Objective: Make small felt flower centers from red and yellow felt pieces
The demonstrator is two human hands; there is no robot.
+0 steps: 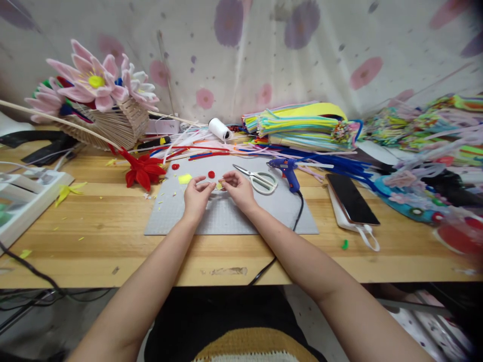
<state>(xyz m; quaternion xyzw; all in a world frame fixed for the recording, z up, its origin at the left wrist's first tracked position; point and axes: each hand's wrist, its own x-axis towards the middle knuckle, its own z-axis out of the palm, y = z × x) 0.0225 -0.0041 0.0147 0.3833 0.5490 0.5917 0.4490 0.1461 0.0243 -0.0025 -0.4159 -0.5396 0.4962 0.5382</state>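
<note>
Above the grey cutting mat [226, 221], my left hand [197, 198] and my right hand [238, 190] nearly meet. The right fingertips pinch a small yellow piece [219, 186]. My left thumb and fingers are pressed together close beside it; what they hold is too small to make out. Just behind the fingers lies a round red piece [211, 174]. A yellow square [184, 179] rests near my left hand, and another red piece [175, 166] sits at the mat's back left. Scissors [264, 183] lie right of my right hand.
A blue glue gun [289, 173] stands on the mat's right, its cord running to the front edge. Farther right is a phone [352, 198]. A red flower [143, 170] lies left; a basket [121, 123] of pink flowers, a thread spool [219, 129] and pipe cleaners [302, 123] are behind.
</note>
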